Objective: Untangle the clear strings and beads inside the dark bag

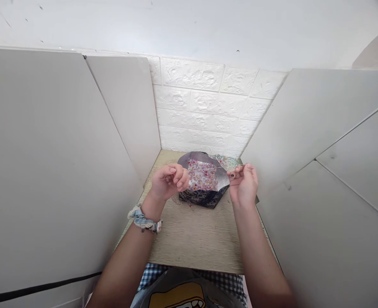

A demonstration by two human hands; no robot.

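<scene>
I see my left hand (pixel 169 182) and right hand (pixel 243 184) raised over the counter (pixel 195 235). Each grip is pinched on one end of a thin string (pixel 208 169), pulled straight from 9 o'clock to 3 o'clock between them. Just behind the string, at 12 o'clock, sits a dark box (pixel 205 194) full of tiny beads (pixel 202 177). A scrunchie (pixel 142 220) is on my left wrist. Grey boards (pixel 48 171) stand on both sides.

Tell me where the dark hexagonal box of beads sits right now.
In the head view the dark hexagonal box of small beads sits on the pale wooden table, centred near the white brick wall, between the left hand and right hand.
</scene>
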